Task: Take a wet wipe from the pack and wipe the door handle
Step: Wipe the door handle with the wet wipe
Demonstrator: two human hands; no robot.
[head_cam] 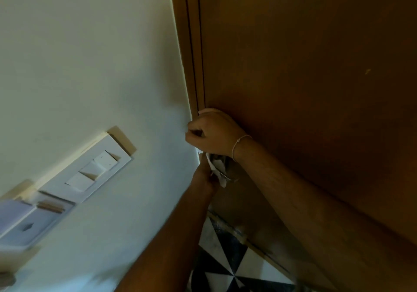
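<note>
Right hand [214, 131]: at the door's edge, just right of picture centre; fingers curled into a loose fist against the frame; what it grips, if anything, I cannot tell. A thin pale band sits on its wrist.
Left hand [204, 178]: directly below the right hand, at its 6 o'clock; fingers closed on the wet wipe, pinching it from the left side.
Wet wipe [217, 167]: a crumpled white sheet between the two hands, pressed against something dark and metallic at the door's edge.
Door handle [228, 171]: mostly hidden by the wipe and the right wrist; only a dark glint shows at the wipe's 3 o'clock.
Door [304, 77]: brown wood, filling the right half of the view, shut against its frame.
Wall [90, 54]: cream, from 9 to 12 o'clock.
Switch plate [90, 169]: white, tilted, on the wall at 8 o'clock from the hands, well apart from them.
Floor [225, 264]: black and white triangles, at 6 o'clock.
</note>
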